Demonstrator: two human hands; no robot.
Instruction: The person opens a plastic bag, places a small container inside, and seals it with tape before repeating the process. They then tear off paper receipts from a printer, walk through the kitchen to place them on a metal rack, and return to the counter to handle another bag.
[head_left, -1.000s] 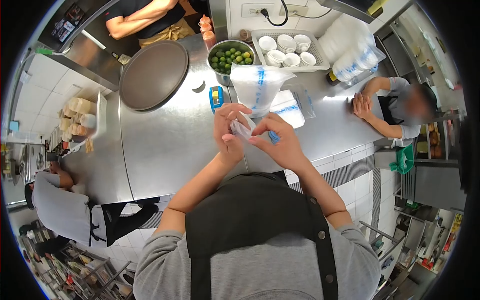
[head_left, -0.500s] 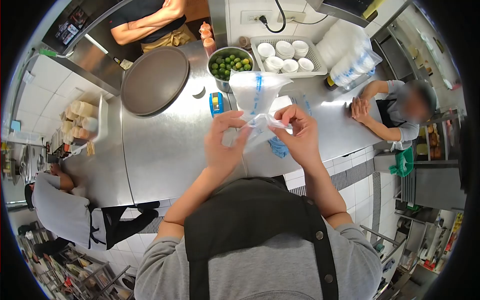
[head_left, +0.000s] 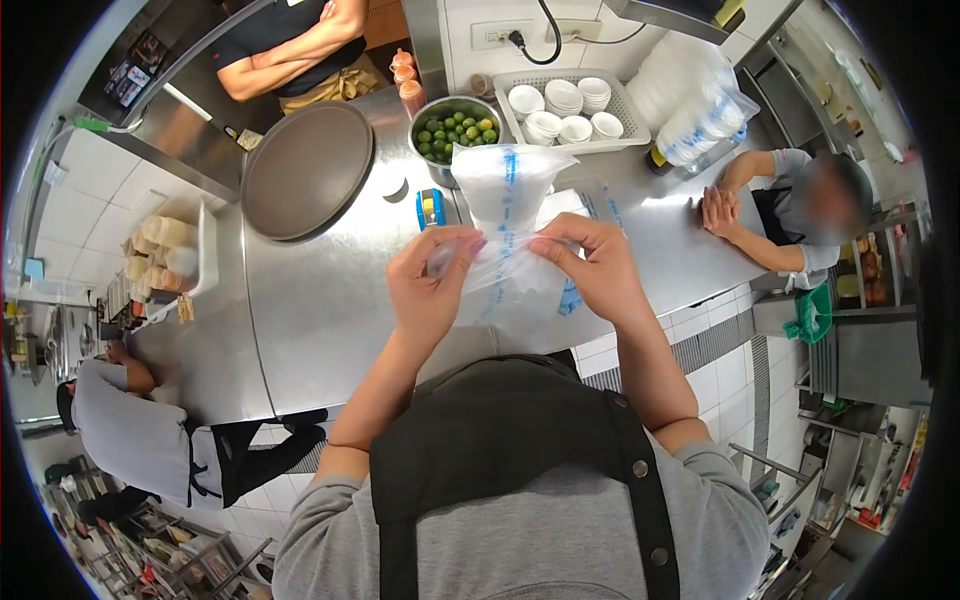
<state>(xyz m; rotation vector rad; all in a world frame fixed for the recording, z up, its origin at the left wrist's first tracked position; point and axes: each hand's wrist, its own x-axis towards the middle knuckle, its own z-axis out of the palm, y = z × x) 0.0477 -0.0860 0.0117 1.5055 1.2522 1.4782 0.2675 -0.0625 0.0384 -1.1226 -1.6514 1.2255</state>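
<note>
A clear plastic bag (head_left: 508, 188) with blue print is stretched between my hands above the steel counter. My left hand (head_left: 432, 275) pinches its left edge between thumb and fingers. On the other edge, my right hand (head_left: 583, 258) pinches the film the same way. The bag's wider part stands up beyond my fingers, and a loose part hangs toward me. A blue and yellow tape dispenser (head_left: 430, 209) lies just left of the bag. Part of a blue cloth (head_left: 570, 297) shows under my right hand.
Behind the bag stand a steel pot (head_left: 446, 172) of green limes and a basket (head_left: 640, 128) of small white bowls. A round brown tray (head_left: 305, 170) lies left. A person (head_left: 800, 215) leans at the right; others are at left and across the counter (head_left: 320, 330).
My hands have moved apart, spreading the gathered part of the bag flat between them. My left hand has shifted slightly left, and its fingers now pinch the edge.
</note>
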